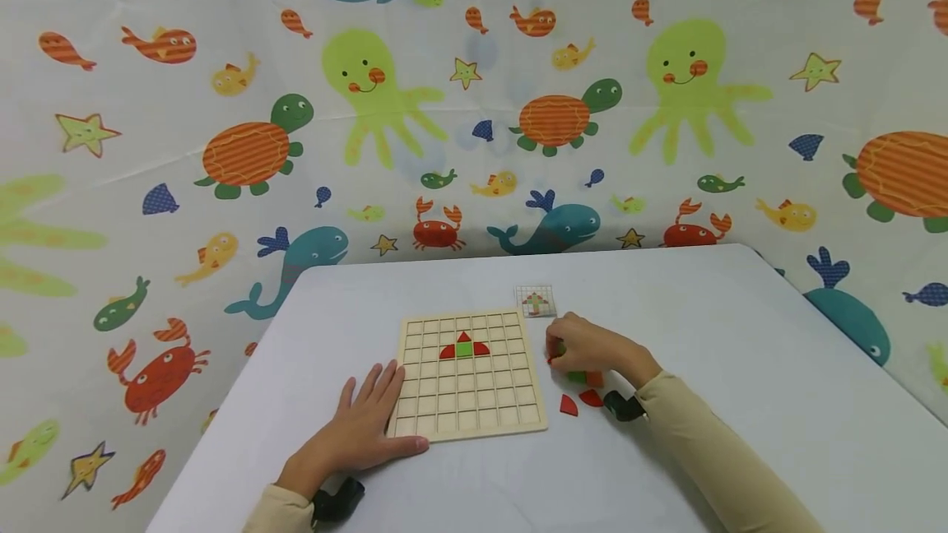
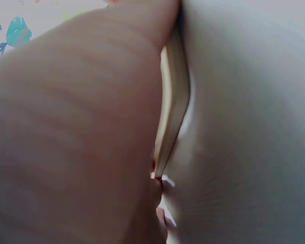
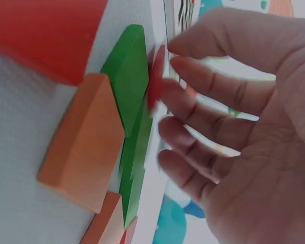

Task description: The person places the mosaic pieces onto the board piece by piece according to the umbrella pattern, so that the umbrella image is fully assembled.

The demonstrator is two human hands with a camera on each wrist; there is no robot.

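Observation:
A wooden grid board (image 1: 468, 426) lies on the table, with a red triangle (image 1: 463, 337), a green square (image 1: 464, 349) and two red quarter-circles (image 1: 481, 349) set in its cells. My left hand (image 1: 363, 426) rests flat at the board's lower left corner, fingers along the left edge and thumb along the near edge. To the board's right, my right hand (image 1: 588, 348) reaches down over loose pieces with bent fingers. Its fingertips are right at a red piece (image 3: 156, 76) beside a green block (image 3: 129, 76); I cannot tell whether they pinch it.
A small pattern card (image 1: 535, 301) lies beyond the board's far right corner. Near the right hand are an orange block (image 3: 86, 142) and loose red quarter-circles (image 1: 568, 405). A patterned cloth (image 1: 474, 171) hangs behind the white table (image 1: 489, 492).

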